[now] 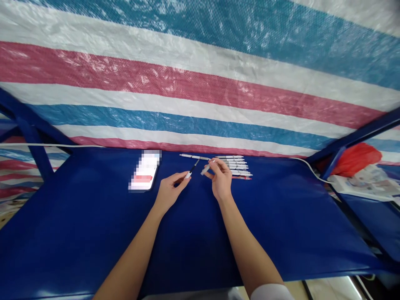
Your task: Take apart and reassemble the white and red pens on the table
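Here my left hand (170,189) pinches a pen (191,170); my right hand (221,180) fingers clamp a white piece (206,168) beside the pen row (237,166); the packet (144,171) label is blurred, unreadable

Pen tip (191,169) in left hand (170,192), white barrel (205,169) in right hand (221,180)

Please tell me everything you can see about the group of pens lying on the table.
The pens are slim, mostly white, plastic by the look. Several lie flat, side by side in a row on the blue table, just beyond the right hand. The nearest one looks red. Whether the hand touches them is unclear.
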{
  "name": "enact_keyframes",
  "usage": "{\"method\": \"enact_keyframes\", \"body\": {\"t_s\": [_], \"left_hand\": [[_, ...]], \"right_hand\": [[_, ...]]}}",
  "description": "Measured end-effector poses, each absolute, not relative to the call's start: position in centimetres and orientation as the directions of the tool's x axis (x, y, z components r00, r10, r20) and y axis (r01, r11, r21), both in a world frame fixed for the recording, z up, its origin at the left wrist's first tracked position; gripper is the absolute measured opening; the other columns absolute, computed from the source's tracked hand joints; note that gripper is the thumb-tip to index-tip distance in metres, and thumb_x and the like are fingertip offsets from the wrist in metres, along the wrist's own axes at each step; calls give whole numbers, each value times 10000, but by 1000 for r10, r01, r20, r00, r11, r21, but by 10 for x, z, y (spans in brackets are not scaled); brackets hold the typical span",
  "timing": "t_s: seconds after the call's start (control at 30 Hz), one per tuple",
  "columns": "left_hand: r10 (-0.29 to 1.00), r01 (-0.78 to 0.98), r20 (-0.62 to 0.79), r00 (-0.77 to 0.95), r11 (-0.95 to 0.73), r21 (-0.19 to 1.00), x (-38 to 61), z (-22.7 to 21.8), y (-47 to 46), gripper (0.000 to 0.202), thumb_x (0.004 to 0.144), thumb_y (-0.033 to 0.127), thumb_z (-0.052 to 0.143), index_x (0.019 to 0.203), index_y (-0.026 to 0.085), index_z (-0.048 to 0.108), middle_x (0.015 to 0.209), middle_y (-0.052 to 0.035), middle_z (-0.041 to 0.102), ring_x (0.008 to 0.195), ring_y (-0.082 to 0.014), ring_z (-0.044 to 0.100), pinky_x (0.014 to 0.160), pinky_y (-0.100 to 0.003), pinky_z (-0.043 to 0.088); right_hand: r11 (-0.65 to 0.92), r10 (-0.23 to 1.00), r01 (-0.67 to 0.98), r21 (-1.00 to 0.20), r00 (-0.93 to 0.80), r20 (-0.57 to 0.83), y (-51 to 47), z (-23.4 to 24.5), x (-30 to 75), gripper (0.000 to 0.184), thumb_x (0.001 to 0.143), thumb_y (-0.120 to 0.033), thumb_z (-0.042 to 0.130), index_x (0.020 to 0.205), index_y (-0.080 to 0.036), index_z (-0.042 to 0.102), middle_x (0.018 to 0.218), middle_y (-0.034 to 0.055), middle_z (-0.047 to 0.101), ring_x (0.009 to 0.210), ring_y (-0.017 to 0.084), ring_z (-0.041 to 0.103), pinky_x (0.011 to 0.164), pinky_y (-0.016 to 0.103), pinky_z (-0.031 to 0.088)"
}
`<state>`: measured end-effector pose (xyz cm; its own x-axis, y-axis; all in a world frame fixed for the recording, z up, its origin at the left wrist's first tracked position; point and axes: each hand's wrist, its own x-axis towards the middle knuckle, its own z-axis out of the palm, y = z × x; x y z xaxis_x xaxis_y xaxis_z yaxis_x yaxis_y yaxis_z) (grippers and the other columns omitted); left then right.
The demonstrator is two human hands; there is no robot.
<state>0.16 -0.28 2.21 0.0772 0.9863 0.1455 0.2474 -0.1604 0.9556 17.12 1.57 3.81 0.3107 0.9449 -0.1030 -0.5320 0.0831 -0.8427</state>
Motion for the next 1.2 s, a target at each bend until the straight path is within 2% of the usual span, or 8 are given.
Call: {"method": "enact_keyframes", "body": {"t_s": [0.13,0.33,0.67,1.2], "left_hand": [[968,294,223,117,-248,923,2,22,-3,269,821,379,640,1022,225,733,897,-35,721,803,-185,660,733,-287,532],[963,333,227,144,-263,906,3,25,-4,251,828,347,632,1022,225,734,851,-28,703,730,-157,627,633,-247,490],[954,360,253,158,-295,885,6,27,-5,240,833,320,625,1028,229,733,913,-40,710,761,-166,653,677,-258,516],[948,369,270,170,-315,874,7,25,-7,235,835,313,623,1024,232,736,922,-44,716,775,-176,664,695,-271,527]], "right_hand": [[133,915,-519,-844,392,-97,19,45,172,263,647,-316,767,861,-222,646,829,-23,675,738,132,665,602,271,596],[197,862,-533,-823,494,-114,22,44,174,282,662,-347,758,884,-229,628,864,-26,667,760,115,645,641,282,604],[205,846,-507,-837,522,-109,22,38,174,279,680,-365,746,890,-232,619,875,-20,663,802,128,649,659,296,613],[235,835,-511,-827,542,-97,20,33,177,262,670,-341,754,874,-236,628,842,-33,622,752,107,617,642,284,610]]}}
